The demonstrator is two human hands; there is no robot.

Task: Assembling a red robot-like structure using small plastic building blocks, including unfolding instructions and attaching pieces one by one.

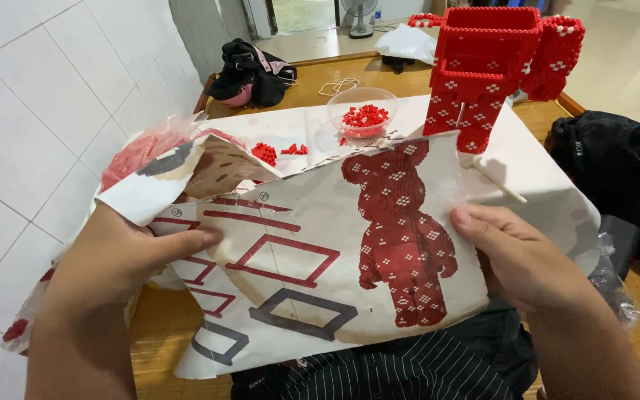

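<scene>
I hold a large, creased instruction sheet (320, 244) with both hands; it shows a red block bear picture and red and grey frame outlines. My left hand (124, 255) grips its left side, thumb lying across the paper. My right hand (524, 255) grips its right edge, thumb on top. Behind the sheet stands a partly built red block figure (487, 70) with white dots, on a white paper-covered table (550, 185).
A clear bowl (363, 112) of small red bricks sits behind the sheet, with loose red bricks (275, 152) to its left. A black bag (250, 70) lies at the back left, a black bag (616, 170) at the right. A white tiled wall (38, 111) runs along the left.
</scene>
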